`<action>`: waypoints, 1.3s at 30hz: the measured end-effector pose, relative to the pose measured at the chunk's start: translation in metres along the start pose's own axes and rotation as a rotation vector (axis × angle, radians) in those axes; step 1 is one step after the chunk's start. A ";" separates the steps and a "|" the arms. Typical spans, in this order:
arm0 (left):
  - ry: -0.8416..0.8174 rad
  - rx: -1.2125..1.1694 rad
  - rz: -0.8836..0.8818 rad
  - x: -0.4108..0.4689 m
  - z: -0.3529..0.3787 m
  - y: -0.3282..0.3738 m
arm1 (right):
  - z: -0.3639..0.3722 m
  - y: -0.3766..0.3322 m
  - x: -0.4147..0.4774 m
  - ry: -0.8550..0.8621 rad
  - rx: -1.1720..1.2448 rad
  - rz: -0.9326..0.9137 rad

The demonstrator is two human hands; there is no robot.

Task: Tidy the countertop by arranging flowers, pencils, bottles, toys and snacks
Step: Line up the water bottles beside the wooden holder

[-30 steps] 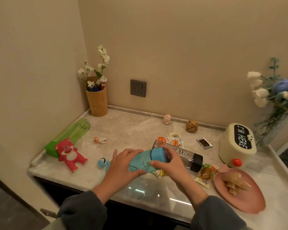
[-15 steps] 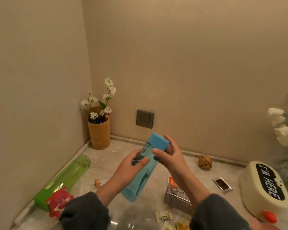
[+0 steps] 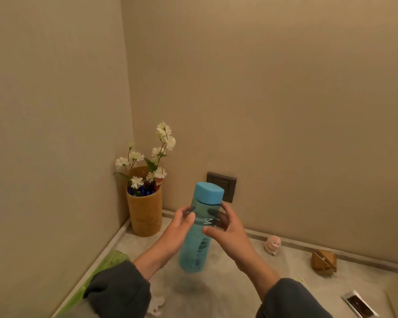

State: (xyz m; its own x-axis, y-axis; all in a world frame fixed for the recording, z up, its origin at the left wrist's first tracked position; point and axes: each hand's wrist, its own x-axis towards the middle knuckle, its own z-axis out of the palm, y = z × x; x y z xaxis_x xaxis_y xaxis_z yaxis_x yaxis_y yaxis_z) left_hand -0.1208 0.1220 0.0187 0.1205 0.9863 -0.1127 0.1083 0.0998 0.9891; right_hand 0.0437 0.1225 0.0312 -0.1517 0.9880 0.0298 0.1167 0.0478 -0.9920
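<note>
The flower cup [image 3: 144, 214] stands in the worktop's [image 3: 239, 294] back left corner, lying bottle [image 3: 101, 269] along its left edge, figure [image 3: 272, 244] by its back edge, held bottle [image 3: 193, 251] over its middle.

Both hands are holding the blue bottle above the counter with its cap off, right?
No. The cap is on, not off. The head view shows the left hand and right hand holding the blue bottle above the counter.

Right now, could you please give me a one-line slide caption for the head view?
Left hand and right hand hold a translucent blue plastic bottle nearly upright above the pale stone countertop.
</note>
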 end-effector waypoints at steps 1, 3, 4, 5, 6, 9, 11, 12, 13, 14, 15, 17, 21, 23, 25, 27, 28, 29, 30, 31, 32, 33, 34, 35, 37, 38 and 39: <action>0.031 0.028 -0.006 0.009 -0.004 -0.002 | 0.005 0.003 0.010 0.045 -0.045 -0.014; 0.111 0.105 -0.052 0.028 -0.014 -0.006 | 0.016 0.010 0.031 0.079 -0.144 -0.044; 0.138 0.117 -0.068 0.034 -0.017 -0.007 | 0.020 0.013 0.040 0.081 -0.183 -0.049; 0.154 0.106 -0.072 0.039 -0.021 -0.008 | 0.024 0.016 0.049 0.079 -0.215 -0.049; 0.165 0.093 -0.070 0.045 -0.026 -0.010 | 0.028 0.019 0.058 0.072 -0.243 -0.045; 0.224 0.078 -0.064 0.058 -0.036 -0.016 | 0.038 0.027 0.083 0.051 -0.302 -0.033; 0.266 0.059 -0.061 0.063 -0.041 -0.021 | 0.044 0.031 0.096 0.050 -0.310 -0.023; 0.280 0.048 -0.059 0.065 -0.042 -0.023 | 0.046 0.033 0.101 0.052 -0.309 -0.021; 0.293 0.037 -0.057 0.066 -0.043 -0.024 | 0.048 0.034 0.106 0.053 -0.308 -0.021; 0.307 0.028 -0.056 0.067 -0.045 -0.027 | 0.050 0.036 0.110 0.051 -0.312 -0.022; 0.318 0.021 -0.057 0.067 -0.046 -0.028 | 0.052 0.036 0.113 0.053 -0.316 -0.025; 0.336 0.004 -0.081 0.067 -0.050 -0.032 | 0.057 0.037 0.119 0.040 -0.329 -0.041; 0.349 -0.005 -0.180 0.065 -0.056 -0.044 | 0.068 0.037 0.126 0.016 -0.346 -0.048; 0.326 0.011 -0.233 0.064 -0.059 -0.050 | 0.073 0.037 0.129 0.030 -0.350 -0.048; 0.305 0.034 -0.276 0.065 -0.059 -0.055 | 0.076 0.036 0.130 0.047 -0.357 -0.052; 0.300 0.039 -0.303 0.066 -0.060 -0.056 | 0.080 0.037 0.132 0.067 -0.374 -0.059; 0.299 0.033 -0.311 0.067 -0.059 -0.057 | 0.082 0.038 0.132 0.080 -0.390 -0.064; 0.299 0.025 -0.316 0.067 -0.059 -0.057 | 0.083 0.039 0.132 0.094 -0.407 -0.072; 0.296 0.015 -0.319 0.067 -0.059 -0.057 | 0.085 0.039 0.131 0.107 -0.423 -0.078; 0.291 0.007 -0.321 0.067 -0.059 -0.057 | 0.086 0.040 0.131 0.119 -0.434 -0.081; 0.288 0.002 -0.324 0.067 -0.059 -0.058 | 0.088 0.040 0.131 0.128 -0.442 -0.081; 0.286 -0.001 -0.326 0.066 -0.059 -0.057 | 0.089 0.040 0.130 0.131 -0.450 -0.080; 0.285 0.001 -0.328 0.066 -0.059 -0.057 | 0.089 0.040 0.130 0.129 -0.458 -0.078; 0.280 0.006 -0.330 0.066 -0.060 -0.056 | 0.089 0.039 0.129 0.126 -0.464 -0.073; 0.265 0.015 -0.339 0.065 -0.060 -0.053 | 0.088 0.038 0.126 0.116 -0.464 -0.051; 0.257 0.017 -0.348 0.064 -0.060 -0.050 | 0.087 0.036 0.124 0.113 -0.464 -0.033; 0.248 0.020 -0.354 0.062 -0.061 -0.046 | 0.084 0.035 0.121 0.112 -0.461 -0.016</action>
State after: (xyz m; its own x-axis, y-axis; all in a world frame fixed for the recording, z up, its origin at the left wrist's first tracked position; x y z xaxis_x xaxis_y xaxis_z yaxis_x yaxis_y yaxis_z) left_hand -0.1788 0.1867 -0.0285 -0.1682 0.8935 -0.4163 0.1199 0.4377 0.8911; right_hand -0.0536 0.2318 -0.0100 -0.0532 0.9952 0.0825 0.5429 0.0982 -0.8340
